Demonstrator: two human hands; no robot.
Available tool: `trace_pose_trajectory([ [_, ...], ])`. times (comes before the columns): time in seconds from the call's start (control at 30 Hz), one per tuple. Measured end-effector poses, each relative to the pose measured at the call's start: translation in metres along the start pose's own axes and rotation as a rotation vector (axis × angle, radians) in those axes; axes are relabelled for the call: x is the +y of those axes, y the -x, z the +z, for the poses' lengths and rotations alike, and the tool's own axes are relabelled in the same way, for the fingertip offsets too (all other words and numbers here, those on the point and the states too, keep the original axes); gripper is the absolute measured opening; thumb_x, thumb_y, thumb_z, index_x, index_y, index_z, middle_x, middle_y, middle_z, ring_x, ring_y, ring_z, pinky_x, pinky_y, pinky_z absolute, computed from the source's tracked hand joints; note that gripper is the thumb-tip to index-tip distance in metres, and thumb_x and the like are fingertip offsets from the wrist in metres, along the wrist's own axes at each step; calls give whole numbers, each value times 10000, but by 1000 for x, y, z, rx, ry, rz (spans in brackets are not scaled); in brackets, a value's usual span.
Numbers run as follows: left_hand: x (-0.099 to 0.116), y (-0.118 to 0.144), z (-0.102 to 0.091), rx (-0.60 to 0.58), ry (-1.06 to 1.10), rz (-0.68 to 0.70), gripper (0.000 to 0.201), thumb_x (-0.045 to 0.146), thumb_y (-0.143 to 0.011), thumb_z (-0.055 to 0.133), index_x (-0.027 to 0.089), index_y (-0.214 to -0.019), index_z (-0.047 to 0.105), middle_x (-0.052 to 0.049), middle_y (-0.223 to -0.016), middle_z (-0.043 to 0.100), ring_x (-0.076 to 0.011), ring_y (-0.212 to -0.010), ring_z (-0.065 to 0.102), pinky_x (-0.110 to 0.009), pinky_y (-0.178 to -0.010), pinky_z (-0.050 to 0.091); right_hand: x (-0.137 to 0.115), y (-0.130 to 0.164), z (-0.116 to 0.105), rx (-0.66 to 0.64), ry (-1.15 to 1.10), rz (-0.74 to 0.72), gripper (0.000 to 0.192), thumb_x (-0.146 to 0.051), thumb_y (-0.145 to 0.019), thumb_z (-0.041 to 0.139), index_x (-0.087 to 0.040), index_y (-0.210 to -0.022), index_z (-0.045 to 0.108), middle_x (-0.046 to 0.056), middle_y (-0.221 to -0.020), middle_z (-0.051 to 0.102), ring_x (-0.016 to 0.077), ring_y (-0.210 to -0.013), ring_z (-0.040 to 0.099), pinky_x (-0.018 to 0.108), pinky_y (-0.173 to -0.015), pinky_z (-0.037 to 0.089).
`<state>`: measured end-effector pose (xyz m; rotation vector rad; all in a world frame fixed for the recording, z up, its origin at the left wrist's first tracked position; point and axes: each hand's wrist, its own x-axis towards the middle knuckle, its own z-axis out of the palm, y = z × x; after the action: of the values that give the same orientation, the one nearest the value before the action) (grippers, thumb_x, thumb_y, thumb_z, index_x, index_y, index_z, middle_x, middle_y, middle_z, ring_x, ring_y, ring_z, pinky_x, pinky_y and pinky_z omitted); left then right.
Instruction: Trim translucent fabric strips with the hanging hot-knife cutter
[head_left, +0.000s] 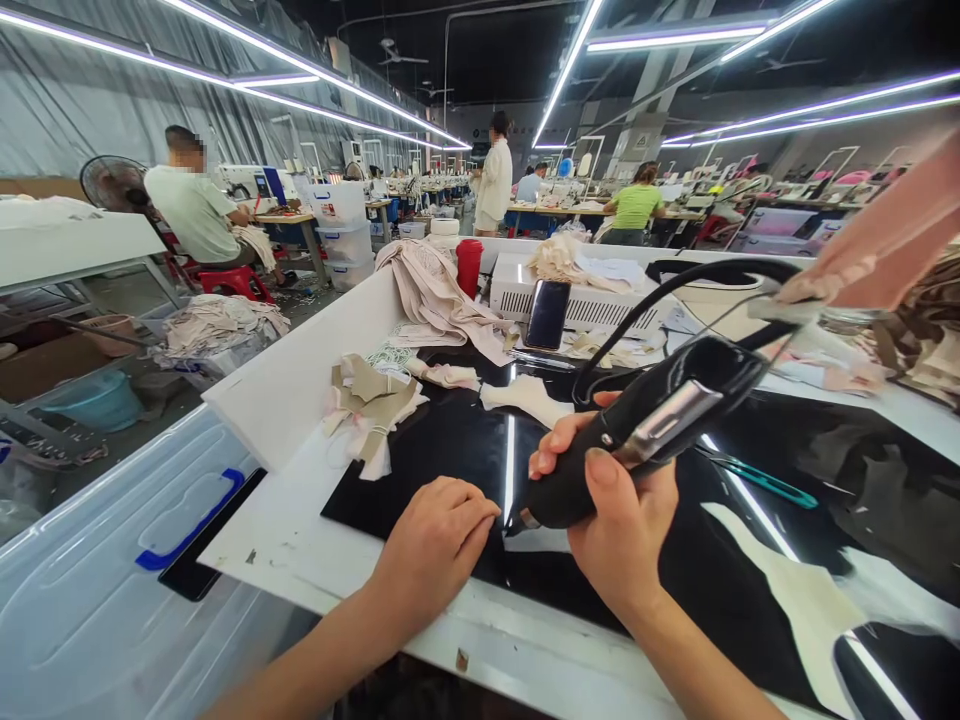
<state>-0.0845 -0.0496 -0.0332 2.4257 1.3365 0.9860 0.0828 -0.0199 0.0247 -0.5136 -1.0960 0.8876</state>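
Observation:
My right hand is wrapped round a black corded power tool with a silver lever along its side. The tool's narrow tip points down and left, close to the glossy black sheet on the table. A small pale piece lies under the tip. Just left of it, my left hand is closed with thumb and forefinger pinched together; what they hold, if anything, is hidden. Cream cut fabric pieces lie farther back on the sheet, and another cream piece lies to the right.
Teal-handled tweezers lie right of the tool. Behind are a phone, a red cup and a vented white box. Beige scraps are at left. A thick black cable arches behind my right hand. Co-workers sit and stand beyond.

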Motion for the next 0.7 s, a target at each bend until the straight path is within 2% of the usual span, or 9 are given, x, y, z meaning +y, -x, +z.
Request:
trace_pose_trajectory([
  [0.13,1,-1,0,-20,-4,-2,193,154,-1053,542,210,-1079,725,-34,-1015,724,-213,-971,657,-385,-901,542,-5,4,-1,-15,-23,-3,367,-376,-910,784,-292,-1208,586,-37,-849,667,145,-640,635,318,-597,569],
  [0.43,2,-3,-3,-67,23,7,197,121,-1027,578,211,-1099,738,-36,-1044,726,-213,-1000,653,-388,-921,541,-6,6,1,-26,12,23,330,-361,-925,758,-298,-1194,578,-38,-838,665,143,-634,630,317,-607,560],
  [0.57,3,-1,-7,-128,62,56,200,103,-1015,586,215,-1071,742,-35,-1091,727,-212,-1039,649,-379,-943,528,-23,-5,-9,-12,72,5,370,-397,-896,795,-299,-1191,594,-33,-851,678,156,-667,650,334,-650,584],
  [0.7,1,-12,-12,-224,118,163,201,86,-1016,577,199,-1041,741,-45,-1081,728,-198,-1026,654,-338,-927,528,-43,-19,-27,-11,277,-80,393,-417,-824,864,-270,-1120,651,13,-936,711,199,-780,685,366,-731,603],
])
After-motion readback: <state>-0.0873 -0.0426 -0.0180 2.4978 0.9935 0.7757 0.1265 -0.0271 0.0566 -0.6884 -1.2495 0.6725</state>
